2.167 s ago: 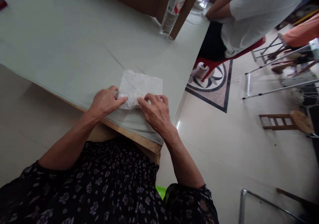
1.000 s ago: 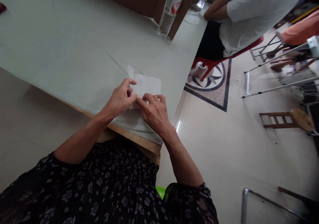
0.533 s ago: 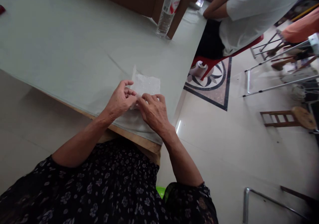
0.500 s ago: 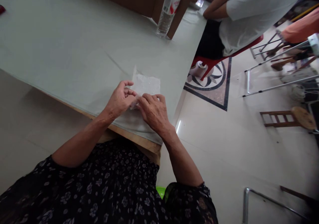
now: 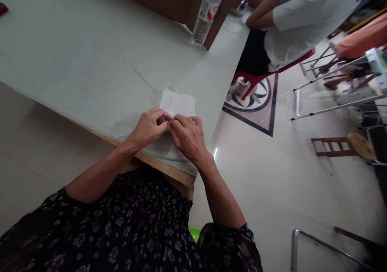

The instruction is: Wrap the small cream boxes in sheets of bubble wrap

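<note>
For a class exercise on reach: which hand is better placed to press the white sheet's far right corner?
Probably the right hand: it lies nearest that corner of the white sheet, while the left hand sits farther left.

The left hand (image 5: 151,124) has shifted rightward to the right hand (image 5: 190,137), and the white textured sheet (image 5: 180,102) looks narrower.

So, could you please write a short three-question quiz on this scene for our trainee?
1. Short answer: what lies on the table at the fingertips of the left hand and right hand?
2. Multiple choice: the marking on the bottle label is A) red, B) blue, C) green.
3. True or false: the right hand is holding the bottle.
Key: 1. A white piece, material unclear. 2. A. 3. False.
</note>
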`<state>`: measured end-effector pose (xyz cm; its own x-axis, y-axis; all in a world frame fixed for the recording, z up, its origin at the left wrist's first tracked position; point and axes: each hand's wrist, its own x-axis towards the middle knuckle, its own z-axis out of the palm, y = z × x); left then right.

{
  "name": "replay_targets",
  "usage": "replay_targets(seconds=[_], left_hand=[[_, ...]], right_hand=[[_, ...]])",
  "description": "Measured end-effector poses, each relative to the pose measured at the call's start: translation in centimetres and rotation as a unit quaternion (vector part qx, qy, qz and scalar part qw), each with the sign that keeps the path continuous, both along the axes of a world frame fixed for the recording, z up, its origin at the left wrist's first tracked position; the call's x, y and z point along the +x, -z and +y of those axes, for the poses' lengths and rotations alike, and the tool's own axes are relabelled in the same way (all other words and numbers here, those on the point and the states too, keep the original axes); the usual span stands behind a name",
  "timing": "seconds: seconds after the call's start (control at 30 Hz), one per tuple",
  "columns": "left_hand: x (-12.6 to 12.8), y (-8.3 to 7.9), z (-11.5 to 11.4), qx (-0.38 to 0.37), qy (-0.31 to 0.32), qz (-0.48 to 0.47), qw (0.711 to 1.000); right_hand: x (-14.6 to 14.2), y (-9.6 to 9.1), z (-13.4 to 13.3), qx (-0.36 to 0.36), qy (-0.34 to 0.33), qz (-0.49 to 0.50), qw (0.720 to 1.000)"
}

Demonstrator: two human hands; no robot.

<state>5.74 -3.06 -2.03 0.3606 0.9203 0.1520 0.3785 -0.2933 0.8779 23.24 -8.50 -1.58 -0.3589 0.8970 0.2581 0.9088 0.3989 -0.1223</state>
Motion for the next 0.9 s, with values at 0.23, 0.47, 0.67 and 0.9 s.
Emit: replay_targets(seconds=[0.23,0.47,0.67,0.9], left_hand=[[-0.3,1.1,-0.1,0.125,0.008,0.064,0.99],[-0.4,1.6,0.2,0.161,0.037,0.09,0.982],[-0.1,1.6,0.0,0.174,0.051,0.102,0.978],[0.1,1.6,-0.5,0.201,0.063,0.116,0.971]], right_hand=[[0.3,0.1,-0.3,-0.022,0.002,0.052,0.998],[2.1,0.9,-2.3,0.07,0.075,0.161,0.982],[5.4,2.9,-3.5,0.095,0.22,0.198,0.951],[4.8,5.3,-1.8,-0.019,0.265,0.206,0.942]])
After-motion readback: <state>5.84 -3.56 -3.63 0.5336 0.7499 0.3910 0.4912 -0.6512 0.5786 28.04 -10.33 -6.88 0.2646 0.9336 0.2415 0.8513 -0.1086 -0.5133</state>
